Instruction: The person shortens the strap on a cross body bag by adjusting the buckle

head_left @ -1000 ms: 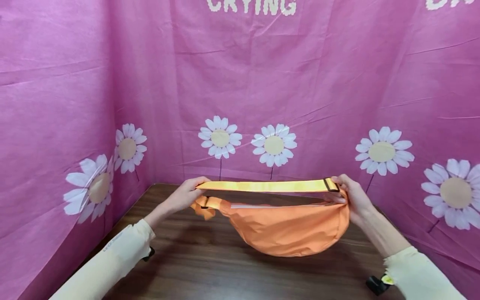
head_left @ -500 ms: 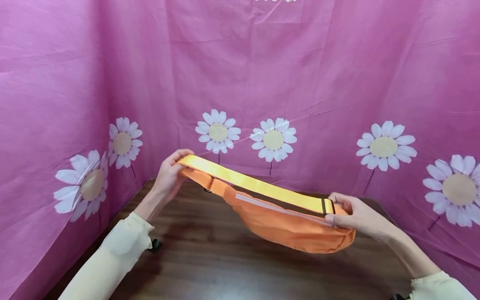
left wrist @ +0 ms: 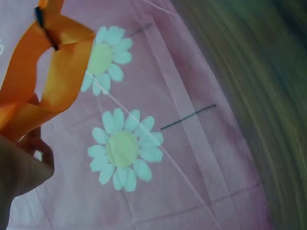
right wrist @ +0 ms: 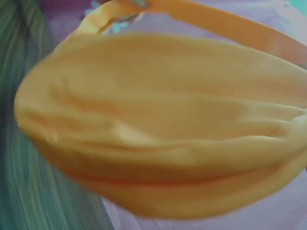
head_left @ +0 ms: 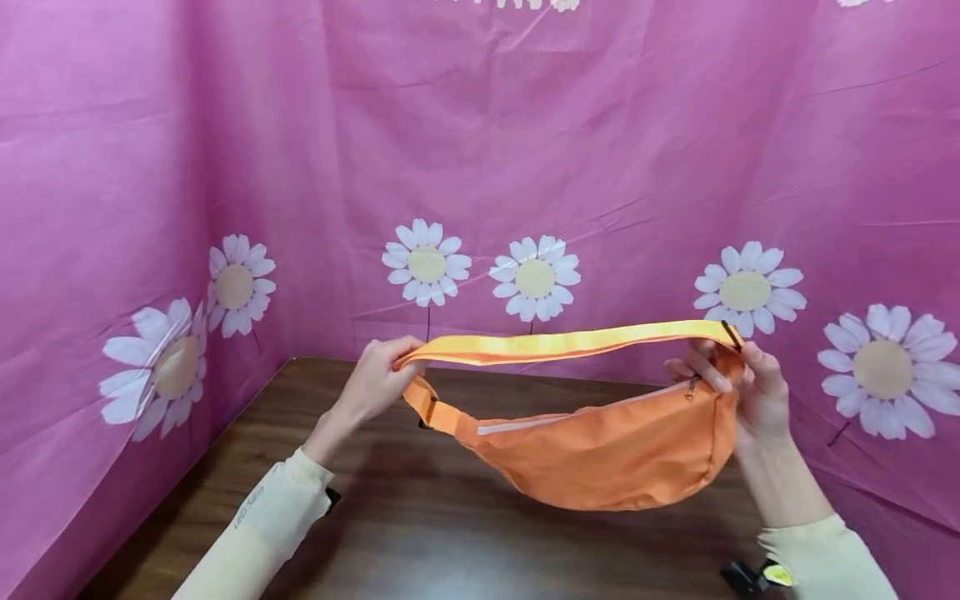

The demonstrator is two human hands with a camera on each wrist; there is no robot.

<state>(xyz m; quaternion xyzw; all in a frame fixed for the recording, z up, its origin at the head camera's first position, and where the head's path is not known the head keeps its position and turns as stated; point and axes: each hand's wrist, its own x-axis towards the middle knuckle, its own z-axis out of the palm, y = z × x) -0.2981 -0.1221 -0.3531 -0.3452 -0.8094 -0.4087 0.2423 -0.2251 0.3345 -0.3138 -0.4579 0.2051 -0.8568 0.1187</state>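
Note:
An orange waist bag (head_left: pixel 607 458) hangs above the table between both hands, its zip edge facing up. My left hand (head_left: pixel 378 379) pinches the far left bend of the bag's strap (head_left: pixel 525 346), which arches over the pouch. At the right end, my right hand (head_left: pixel 761 400) grips the pouch's corner, close to a dark strap buckle and a zip pull (head_left: pixel 692 387). In the left wrist view the strap loop (left wrist: pixel 67 72) rises from curled fingers (left wrist: pixel 41 153). The blurred pouch (right wrist: pixel 158 105) fills most of the right wrist view.
A dark wooden table (head_left: pixel 450 550) lies below the bag. Pink cloth (head_left: pixel 420 150) printed with daisies hangs at the back and both sides. Cream sleeves (head_left: pixel 262 525) cover the forearms, with a small black device (head_left: pixel 750 575) at the right wrist.
The bag tilted down to the right half a second ago; now its right end is raised. The left hand rose, then came lower again. The right hand has turned and shifted right.

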